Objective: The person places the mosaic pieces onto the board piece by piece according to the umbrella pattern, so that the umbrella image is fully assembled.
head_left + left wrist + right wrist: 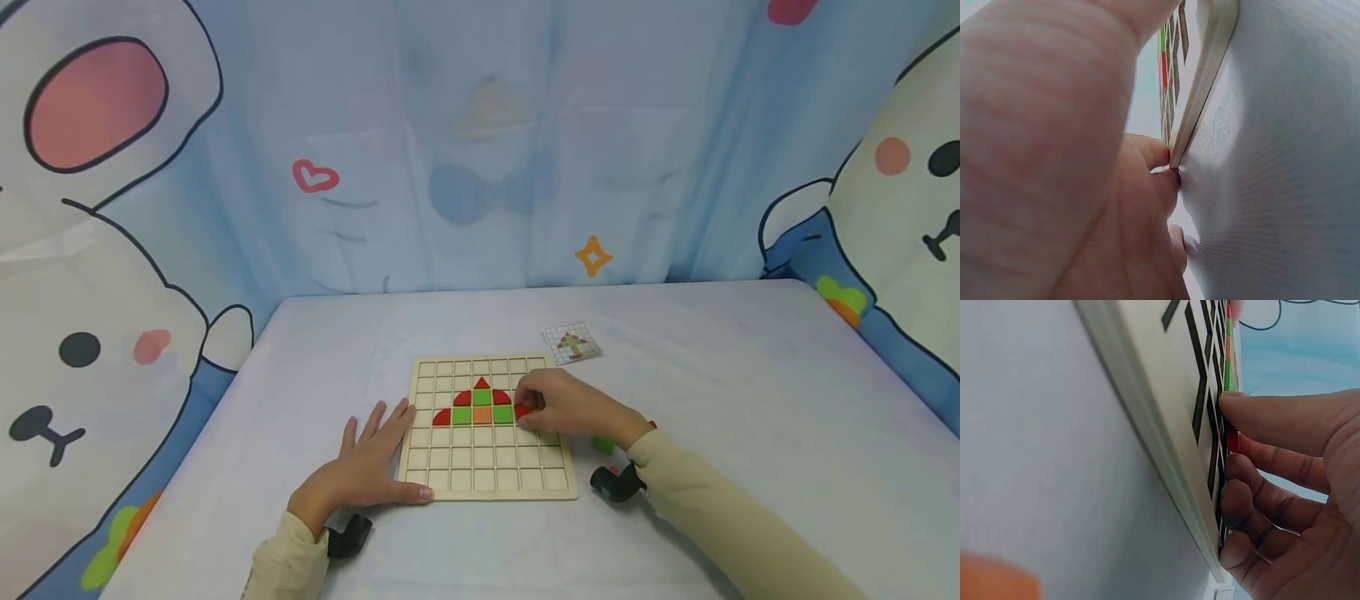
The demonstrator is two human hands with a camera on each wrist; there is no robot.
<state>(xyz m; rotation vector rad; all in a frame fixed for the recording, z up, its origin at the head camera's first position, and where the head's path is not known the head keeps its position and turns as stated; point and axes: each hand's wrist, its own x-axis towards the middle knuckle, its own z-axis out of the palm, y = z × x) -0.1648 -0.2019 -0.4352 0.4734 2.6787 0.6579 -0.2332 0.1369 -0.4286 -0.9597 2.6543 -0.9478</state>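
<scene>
A wooden grid board (498,497) lies on the white cloth. Red, green and orange pieces sit in its squares, topped by a red triangle (482,383). At the right end of the lower coloured row, my right hand (566,404) pinches a red block with a rounded side (522,411) between thumb and finger; in the right wrist view the red block (1232,439) is down at the grid surface. My left hand (363,471) rests with spread fingers along the board's left edge, its thumb at the lower left corner.
Behind the board's top right corner lies a small pattern card (572,342). A green block (603,445) lies right of the board, under my right wrist, with a bit of red (652,423) beyond the wrist. A printed curtain (480,208) hangs behind the table.
</scene>
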